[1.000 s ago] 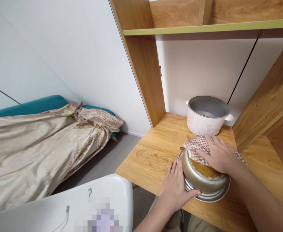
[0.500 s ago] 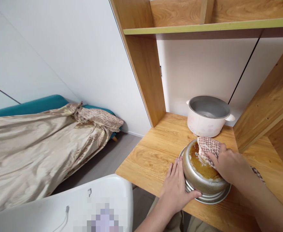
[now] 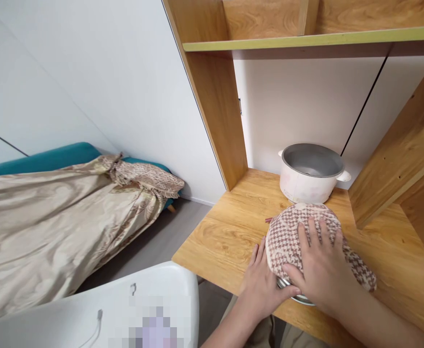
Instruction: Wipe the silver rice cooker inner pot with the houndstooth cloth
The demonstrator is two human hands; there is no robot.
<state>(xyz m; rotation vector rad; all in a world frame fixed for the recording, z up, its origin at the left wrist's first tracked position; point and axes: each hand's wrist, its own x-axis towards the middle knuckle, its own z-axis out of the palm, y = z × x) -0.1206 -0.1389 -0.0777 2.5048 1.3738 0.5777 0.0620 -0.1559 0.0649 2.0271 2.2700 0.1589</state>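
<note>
A brown-and-white houndstooth cloth [image 3: 286, 237] lies spread over an upturned metal pot [image 3: 303, 299]. Only a bit of the pot's silvery rim shows at the front; its stained base is hidden beneath the cloth. My right hand [image 3: 322, 270] rests flat on top of the cloth, fingers apart. At the pot's left front side, my left hand [image 3: 260, 278] touches the rim with fingers stretched and thumb spread along the edge. One end of the cloth hangs down to the right, past my right hand. A small dark-red strip [image 3: 268, 220] sticks out at the cloth's left.
Behind the cloth stands a white pot [image 3: 308, 186] with a grey inside and side handles. The wooden desk [image 3: 215, 241] has upright panels and an overhead shelf [image 3: 306, 43]. A white rounded surface [image 3: 88, 299] and a draped bed or sofa [image 3: 52, 217] lie left.
The cloth was bunched in my right hand with the stained pot base showing; now it spreads over the base, and my right hand has flattened and shifted left. My left hand stays put.
</note>
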